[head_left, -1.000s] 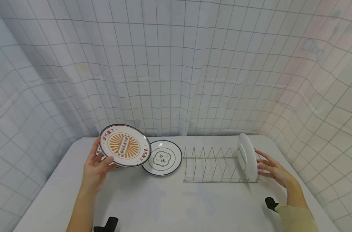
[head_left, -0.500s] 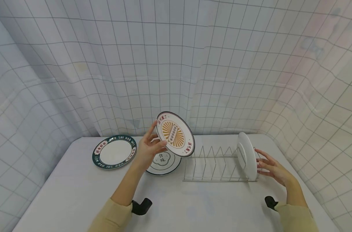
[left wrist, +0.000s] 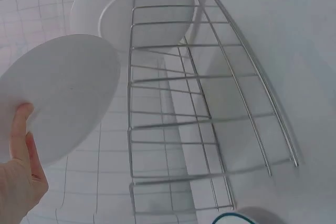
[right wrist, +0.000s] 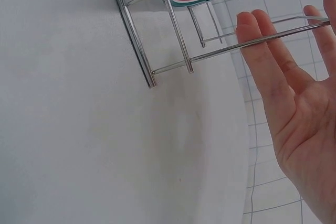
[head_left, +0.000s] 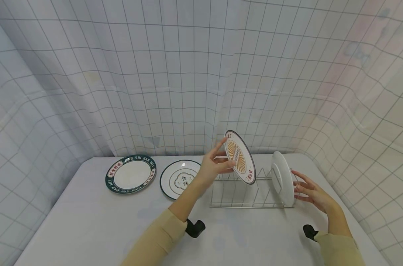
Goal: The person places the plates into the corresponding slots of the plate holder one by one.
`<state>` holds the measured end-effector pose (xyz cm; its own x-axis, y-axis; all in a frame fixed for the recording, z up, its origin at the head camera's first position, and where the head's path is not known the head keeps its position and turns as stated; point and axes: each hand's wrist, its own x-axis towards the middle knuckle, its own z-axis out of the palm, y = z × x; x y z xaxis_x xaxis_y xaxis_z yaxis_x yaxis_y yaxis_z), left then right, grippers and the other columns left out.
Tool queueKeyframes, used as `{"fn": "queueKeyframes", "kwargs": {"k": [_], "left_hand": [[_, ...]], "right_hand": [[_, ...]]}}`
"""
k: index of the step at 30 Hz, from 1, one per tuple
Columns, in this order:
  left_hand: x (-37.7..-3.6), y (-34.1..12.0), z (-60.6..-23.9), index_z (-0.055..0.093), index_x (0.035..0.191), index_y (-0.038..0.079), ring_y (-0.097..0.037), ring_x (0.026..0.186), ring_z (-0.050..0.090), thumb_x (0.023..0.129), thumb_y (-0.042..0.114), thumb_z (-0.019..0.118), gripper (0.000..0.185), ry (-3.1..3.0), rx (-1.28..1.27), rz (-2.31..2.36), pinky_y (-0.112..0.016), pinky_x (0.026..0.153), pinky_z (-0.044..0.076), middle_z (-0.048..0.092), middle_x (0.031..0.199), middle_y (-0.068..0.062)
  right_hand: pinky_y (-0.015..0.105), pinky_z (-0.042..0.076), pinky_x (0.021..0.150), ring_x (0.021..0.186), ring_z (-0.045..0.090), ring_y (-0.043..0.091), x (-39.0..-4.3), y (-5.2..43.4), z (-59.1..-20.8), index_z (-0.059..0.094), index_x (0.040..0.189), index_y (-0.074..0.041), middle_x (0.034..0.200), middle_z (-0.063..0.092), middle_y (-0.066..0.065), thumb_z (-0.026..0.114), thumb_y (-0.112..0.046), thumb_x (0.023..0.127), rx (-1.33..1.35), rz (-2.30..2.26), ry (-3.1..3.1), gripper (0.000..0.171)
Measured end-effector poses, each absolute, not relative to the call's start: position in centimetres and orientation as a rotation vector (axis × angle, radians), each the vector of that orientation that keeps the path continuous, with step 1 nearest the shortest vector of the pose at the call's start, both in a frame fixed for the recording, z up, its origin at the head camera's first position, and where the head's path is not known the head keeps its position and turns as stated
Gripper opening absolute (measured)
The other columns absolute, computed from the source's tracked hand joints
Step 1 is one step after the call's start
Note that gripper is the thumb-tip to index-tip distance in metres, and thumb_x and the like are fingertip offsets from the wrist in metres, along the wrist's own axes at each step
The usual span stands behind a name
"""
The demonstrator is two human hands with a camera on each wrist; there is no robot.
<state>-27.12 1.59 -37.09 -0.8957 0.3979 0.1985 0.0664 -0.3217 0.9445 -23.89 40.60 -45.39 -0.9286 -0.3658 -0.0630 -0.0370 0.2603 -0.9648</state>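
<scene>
My left hand [head_left: 214,166] pinches a plate with an orange sunburst [head_left: 240,157] by its rim, thumb on the printed face and fingers behind. The plate is tilted, held above the middle of the wire dish rack [head_left: 234,204]; its plain white back [left wrist: 68,93] shows in the left wrist view. At the rack's right end a white plate [head_left: 281,179] stands on edge in a slot. My right hand [head_left: 316,194] is beside that end, its fingers [right wrist: 265,72] extended and touching the rack's end wire.
Left of the rack lies a white plate with a dark rim and a central emblem [head_left: 175,181]. Farther left is a green-rimmed plate [head_left: 131,190]. A grid-patterned curtain [head_left: 188,92] encloses the white table [head_left: 88,221] at the back and sides.
My left hand has carried the sunburst plate rightward from above the green-rimmed plate to over the rack, turning it steeper. The right hand has stayed at the rack's end.
</scene>
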Motion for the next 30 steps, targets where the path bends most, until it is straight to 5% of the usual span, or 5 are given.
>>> {"fn": "queueKeyframes", "kwargs": {"k": [30], "left_hand": [[-25.6, 12.8, -37.4, 0.047, 0.133, 0.034, -0.011, 0.075, 0.056, 0.072, 0.012, 0.078, 0.072, 1.941, 0.458, 2.151, -0.026, 0.060, 0.057, 0.046, 0.100, -0.003]], "right_hand": [[0.026, 0.051, 0.086, 0.102, 0.056, 0.009, -23.9, 40.7, -45.5, 0.010, 0.148, -0.022, 0.119, 0.050, -0.015, 0.037, -0.011, 0.099, -0.369, -1.731, 2.245, 0.057]]}}
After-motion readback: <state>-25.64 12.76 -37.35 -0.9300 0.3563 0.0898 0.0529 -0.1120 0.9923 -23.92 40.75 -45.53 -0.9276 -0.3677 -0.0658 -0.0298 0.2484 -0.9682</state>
